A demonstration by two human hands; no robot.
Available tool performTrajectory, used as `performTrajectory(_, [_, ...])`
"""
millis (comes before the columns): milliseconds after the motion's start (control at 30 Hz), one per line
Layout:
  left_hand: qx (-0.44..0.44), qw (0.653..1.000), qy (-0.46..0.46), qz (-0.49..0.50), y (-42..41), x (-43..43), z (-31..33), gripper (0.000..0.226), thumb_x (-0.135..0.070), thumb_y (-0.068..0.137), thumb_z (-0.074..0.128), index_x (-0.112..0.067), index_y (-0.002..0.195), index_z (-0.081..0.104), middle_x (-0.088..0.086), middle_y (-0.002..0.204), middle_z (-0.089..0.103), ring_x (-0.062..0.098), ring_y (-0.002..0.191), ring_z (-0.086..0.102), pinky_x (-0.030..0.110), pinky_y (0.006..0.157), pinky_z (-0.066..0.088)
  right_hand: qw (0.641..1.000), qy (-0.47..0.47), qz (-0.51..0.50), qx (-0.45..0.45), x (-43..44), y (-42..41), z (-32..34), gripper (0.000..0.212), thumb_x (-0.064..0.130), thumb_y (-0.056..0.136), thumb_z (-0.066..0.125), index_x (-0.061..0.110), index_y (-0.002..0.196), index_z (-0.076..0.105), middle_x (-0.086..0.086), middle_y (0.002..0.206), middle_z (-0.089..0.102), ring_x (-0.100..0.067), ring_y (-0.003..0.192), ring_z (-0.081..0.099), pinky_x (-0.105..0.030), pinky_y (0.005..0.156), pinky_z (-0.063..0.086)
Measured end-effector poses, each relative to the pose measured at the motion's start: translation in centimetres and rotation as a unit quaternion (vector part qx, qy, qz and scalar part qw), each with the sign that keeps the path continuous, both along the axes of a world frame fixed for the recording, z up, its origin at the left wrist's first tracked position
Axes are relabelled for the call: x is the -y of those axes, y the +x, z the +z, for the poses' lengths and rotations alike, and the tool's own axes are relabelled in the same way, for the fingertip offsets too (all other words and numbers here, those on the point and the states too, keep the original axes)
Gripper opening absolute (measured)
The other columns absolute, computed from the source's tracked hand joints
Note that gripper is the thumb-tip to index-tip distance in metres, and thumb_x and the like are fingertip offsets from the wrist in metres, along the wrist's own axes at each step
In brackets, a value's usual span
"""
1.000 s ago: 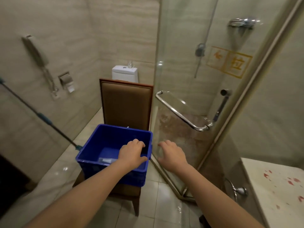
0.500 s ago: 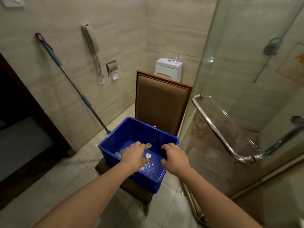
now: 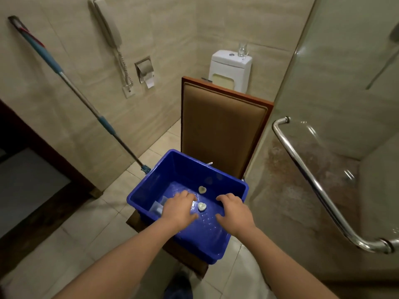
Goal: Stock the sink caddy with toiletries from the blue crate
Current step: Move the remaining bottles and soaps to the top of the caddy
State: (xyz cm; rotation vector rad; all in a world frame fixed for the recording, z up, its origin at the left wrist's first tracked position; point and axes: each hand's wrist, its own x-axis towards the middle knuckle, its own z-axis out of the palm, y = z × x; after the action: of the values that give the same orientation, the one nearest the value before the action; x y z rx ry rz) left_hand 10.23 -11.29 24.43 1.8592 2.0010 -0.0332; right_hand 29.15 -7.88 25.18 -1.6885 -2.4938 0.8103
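Observation:
The blue crate (image 3: 233, 184) sits on the seat of a brown chair (image 3: 224, 130). On its floor lie two small heart-shaped pale soaps, one (image 3: 202, 206) between my hands and one (image 3: 202, 189) further back, plus a clear wrapped item (image 3: 158, 207) at the left wall. My left hand (image 3: 178, 209) reaches down into the crate, palm down, fingers over the floor near the closer soap; whether it touches anything is hidden. My right hand (image 3: 234, 213) hovers palm down inside the crate, fingers relaxed and holding nothing. The sink caddy is out of view.
A mop (image 3: 71, 85) leans on the left wall, its foot beside the crate. A glass shower door with a chrome handle (image 3: 311, 180) stands to the right. Behind the chair is a toilet (image 3: 231, 70) with a glass on its tank. A dark doorway lies at left.
The camera has swung left and down from the shower door onto the crate. Both hands have moved from the crate's rim down into it, near the soaps.

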Motion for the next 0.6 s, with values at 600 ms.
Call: performTrajectory(600, [0.026, 0.982, -0.143, -0.122, -7.0, -17.2, -18.6, 0.052, -0.033, 0.091, 0.061, -0.025, 0.139, 0.042, 0.001, 0.138, 0.043, 0.023, 0.123, 0.048, 0.039, 0.093, 0.047, 0.976, -0.177, -0.101, 0.074, -10.9, -8.3, -18.2, 0.050, 0.030, 0.089, 0.062, 0.025, 0.137, 0.046, 0.002, 0.137, 0.045, -0.020, 0.124, 0.044, -0.036, 0.091, 0.048])
